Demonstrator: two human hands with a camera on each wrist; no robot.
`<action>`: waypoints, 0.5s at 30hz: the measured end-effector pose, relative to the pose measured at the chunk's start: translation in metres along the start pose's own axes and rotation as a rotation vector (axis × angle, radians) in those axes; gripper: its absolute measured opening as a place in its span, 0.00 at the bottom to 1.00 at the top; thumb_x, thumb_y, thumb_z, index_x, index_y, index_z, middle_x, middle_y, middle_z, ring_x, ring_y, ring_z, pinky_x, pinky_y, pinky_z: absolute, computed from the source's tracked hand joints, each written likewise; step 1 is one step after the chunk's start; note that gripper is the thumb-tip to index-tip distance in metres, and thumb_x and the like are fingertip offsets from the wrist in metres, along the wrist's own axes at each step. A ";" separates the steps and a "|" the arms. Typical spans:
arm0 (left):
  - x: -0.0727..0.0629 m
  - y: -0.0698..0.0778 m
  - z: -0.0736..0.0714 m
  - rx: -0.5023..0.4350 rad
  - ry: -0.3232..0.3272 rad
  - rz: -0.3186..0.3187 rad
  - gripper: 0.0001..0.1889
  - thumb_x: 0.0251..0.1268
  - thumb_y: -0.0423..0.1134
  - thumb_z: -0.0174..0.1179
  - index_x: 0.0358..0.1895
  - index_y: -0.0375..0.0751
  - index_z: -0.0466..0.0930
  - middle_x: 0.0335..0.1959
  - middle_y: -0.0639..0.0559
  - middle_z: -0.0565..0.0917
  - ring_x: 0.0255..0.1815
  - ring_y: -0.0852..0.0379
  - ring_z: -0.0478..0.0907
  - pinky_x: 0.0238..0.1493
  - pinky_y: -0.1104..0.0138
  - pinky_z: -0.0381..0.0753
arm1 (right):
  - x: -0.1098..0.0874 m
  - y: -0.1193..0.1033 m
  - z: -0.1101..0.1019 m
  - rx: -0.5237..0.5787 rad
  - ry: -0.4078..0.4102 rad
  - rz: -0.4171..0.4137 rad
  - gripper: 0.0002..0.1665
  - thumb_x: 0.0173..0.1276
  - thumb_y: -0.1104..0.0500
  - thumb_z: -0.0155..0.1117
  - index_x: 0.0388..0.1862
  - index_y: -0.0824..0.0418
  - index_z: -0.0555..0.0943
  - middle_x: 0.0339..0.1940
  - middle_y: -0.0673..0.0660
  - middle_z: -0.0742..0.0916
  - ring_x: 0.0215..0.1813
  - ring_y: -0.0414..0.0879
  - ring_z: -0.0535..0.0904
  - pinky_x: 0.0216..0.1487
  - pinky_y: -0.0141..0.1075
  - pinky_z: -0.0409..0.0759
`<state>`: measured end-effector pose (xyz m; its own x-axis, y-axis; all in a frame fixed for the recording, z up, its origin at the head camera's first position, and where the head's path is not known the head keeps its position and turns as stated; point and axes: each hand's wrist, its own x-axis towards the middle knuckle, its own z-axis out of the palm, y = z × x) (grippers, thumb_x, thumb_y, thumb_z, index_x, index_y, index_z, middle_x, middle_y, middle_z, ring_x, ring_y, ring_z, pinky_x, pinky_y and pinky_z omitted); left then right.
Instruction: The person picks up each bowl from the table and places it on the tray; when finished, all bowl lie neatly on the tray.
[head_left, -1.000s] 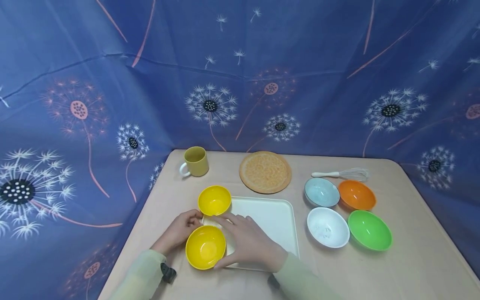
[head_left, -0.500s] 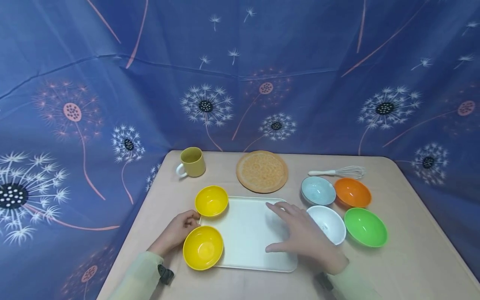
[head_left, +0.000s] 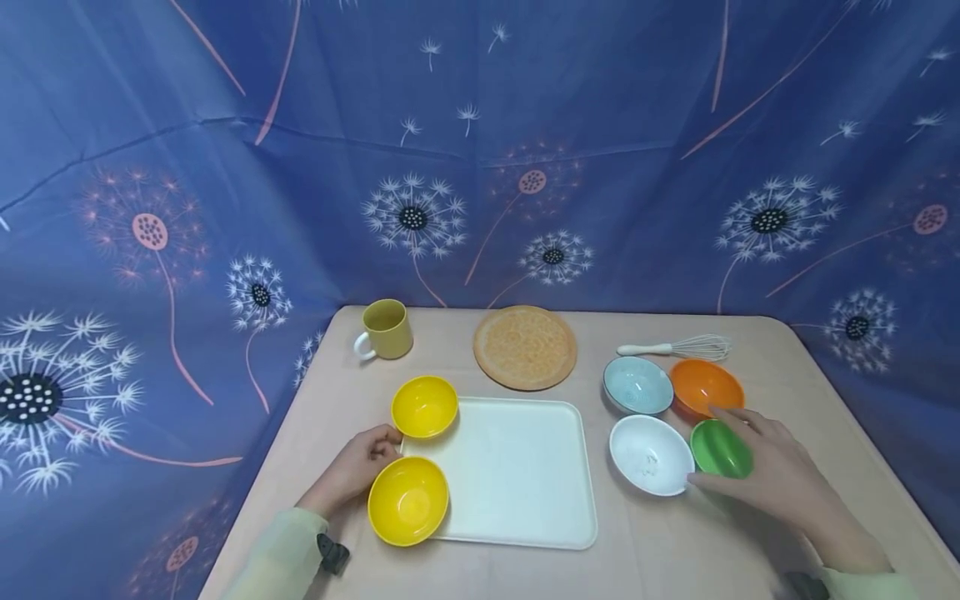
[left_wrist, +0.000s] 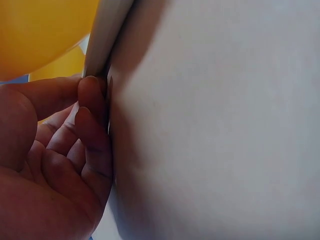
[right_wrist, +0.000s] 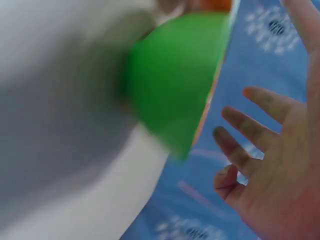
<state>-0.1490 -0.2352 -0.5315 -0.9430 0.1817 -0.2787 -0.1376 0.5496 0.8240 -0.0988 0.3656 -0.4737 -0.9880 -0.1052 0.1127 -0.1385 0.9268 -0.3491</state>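
My left hand (head_left: 356, 468) pinches the left edge of the white tray (head_left: 517, 475), between two yellow bowls. One yellow bowl (head_left: 424, 407) sits over the tray's far left corner, the other yellow bowl (head_left: 408, 502) over its near left corner. The left wrist view shows the thumb and curled fingers (left_wrist: 92, 100) meeting at the tray's rim. My right hand (head_left: 776, 471) hovers over the green bowl (head_left: 720, 450), fingers spread, hiding its right part. In the right wrist view the green bowl (right_wrist: 175, 75) stands apart from the fingers.
Close to the green bowl stand a white bowl (head_left: 651, 457), a light blue bowl (head_left: 637, 385) and an orange bowl (head_left: 705, 385). Behind them lies a whisk (head_left: 675, 347). A round pizza-like disc (head_left: 525, 347) and a mustard mug (head_left: 387, 330) are at the back.
My right hand has left the near yellow bowl and crossed rightward over the tray to the green bowl. The left hand has stayed at the tray's edge.
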 end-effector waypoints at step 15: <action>-0.005 0.001 0.001 -0.024 0.003 0.014 0.11 0.72 0.30 0.63 0.54 0.41 0.81 0.32 0.50 0.80 0.34 0.52 0.75 0.38 0.64 0.74 | -0.019 0.037 0.012 0.023 -0.049 0.155 0.76 0.51 0.28 0.80 0.82 0.71 0.55 0.69 0.81 0.66 0.65 0.79 0.60 0.49 0.80 0.66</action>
<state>-0.1448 -0.2347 -0.5294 -0.9458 0.1870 -0.2656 -0.1316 0.5270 0.8396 -0.0856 0.3972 -0.4999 -0.9997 0.0206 0.0104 0.0151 0.9250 -0.3797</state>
